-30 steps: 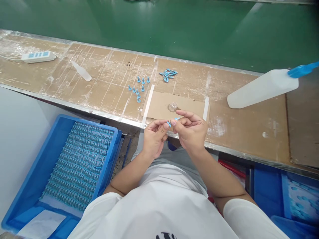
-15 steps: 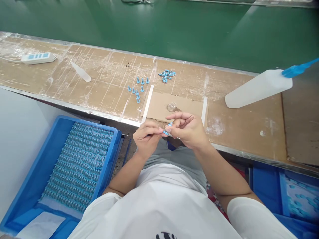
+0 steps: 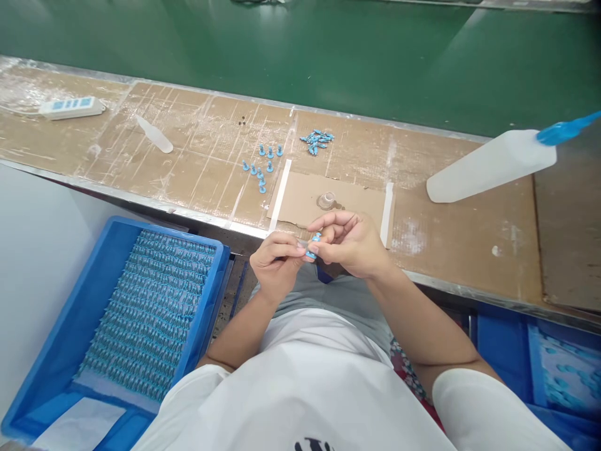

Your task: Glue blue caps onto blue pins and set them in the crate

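Observation:
My left hand (image 3: 278, 262) and my right hand (image 3: 353, 243) meet just off the bench's front edge. Between their fingertips is a small blue part (image 3: 312, 254), pinched from both sides; its exact kind is mostly hidden by the fingers. The right hand's thumb presses against it while its fingers curl above. On a cardboard piece (image 3: 300, 191) beyond the hands stands a small clear cup (image 3: 325, 200). Farther off lie a pile of thin blue pieces (image 3: 317, 141) and, to its left, several upright blue parts with round bases (image 3: 261, 169).
A large white bottle with a blue nozzle (image 3: 488, 168) leans at the right. A small white squeeze bottle (image 3: 156, 134) and a power strip (image 3: 70, 108) lie at the left. Blue trays (image 3: 218, 250) with rows of parts sit below the bench at left, and another blue bin (image 3: 504, 354) at right.
The blue part has turned slightly between my fingertips, and my right hand has shifted a little left. The view has moved slightly; things on the bench stay put.

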Demonstrator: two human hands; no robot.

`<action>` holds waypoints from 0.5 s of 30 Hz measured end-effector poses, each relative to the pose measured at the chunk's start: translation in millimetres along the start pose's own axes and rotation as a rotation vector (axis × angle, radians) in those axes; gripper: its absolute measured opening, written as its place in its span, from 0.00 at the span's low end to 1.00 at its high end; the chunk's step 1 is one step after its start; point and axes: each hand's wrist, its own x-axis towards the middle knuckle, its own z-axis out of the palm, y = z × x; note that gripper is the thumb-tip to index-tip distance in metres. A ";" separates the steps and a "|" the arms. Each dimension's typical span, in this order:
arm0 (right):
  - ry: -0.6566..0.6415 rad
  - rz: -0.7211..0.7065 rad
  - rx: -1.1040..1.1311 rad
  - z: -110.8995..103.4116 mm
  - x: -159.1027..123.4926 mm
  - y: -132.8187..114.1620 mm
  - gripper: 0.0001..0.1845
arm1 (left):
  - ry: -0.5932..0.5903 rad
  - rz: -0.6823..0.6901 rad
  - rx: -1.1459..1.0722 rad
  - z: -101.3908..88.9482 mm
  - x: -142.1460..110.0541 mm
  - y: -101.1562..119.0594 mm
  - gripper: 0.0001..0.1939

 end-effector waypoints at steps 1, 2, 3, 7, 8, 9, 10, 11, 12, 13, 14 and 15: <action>0.004 0.003 0.000 0.4 -0.1 -0.2 0.19 | -0.006 0.011 -0.011 0.2 -0.3 -0.2 0.08; 0.007 0.008 -0.001 0.6 -0.1 -0.2 0.20 | -0.008 0.017 -0.018 0.4 -0.6 -0.4 0.08; 0.009 0.015 -0.005 0.5 0.0 -0.2 0.20 | -0.006 0.018 -0.021 0.6 -0.9 -0.7 0.08; 0.008 0.029 -0.011 -0.9 0.8 1.1 0.22 | 0.017 -0.012 -0.013 0.6 -0.2 -2.0 0.06; 0.009 0.023 -0.007 -0.8 1.0 1.6 0.22 | 0.030 -0.022 -0.005 0.4 0.7 -2.3 0.06; 0.014 0.011 0.003 -0.2 1.3 2.3 0.22 | 0.044 -0.029 0.005 0.2 1.8 -2.5 0.06; 0.025 -0.008 0.020 1.0 1.5 3.0 0.23 | 0.058 -0.032 0.013 -0.1 3.1 -2.7 0.07; 0.038 -0.032 0.046 2.9 1.9 3.8 0.23 | 0.067 -0.031 0.015 -0.5 4.4 -2.9 0.07; 0.054 -0.056 0.076 5.4 2.4 4.7 0.22 | 0.073 -0.031 0.011 -1.0 5.8 -3.1 0.07; 0.069 -0.076 0.107 8.4 3.2 6.1 0.22 | 0.083 -0.038 0.003 -1.8 7.2 -3.3 0.08; 0.087 -0.090 0.132 11.8 4.6 8.0 0.21 | 0.101 -0.057 -0.012 -2.9 8.8 -3.4 0.09; 0.113 -0.104 0.145 15.2 6.8 10.8 0.20 | 0.127 -0.094 -0.039 -4.5 10.5 -3.6 0.10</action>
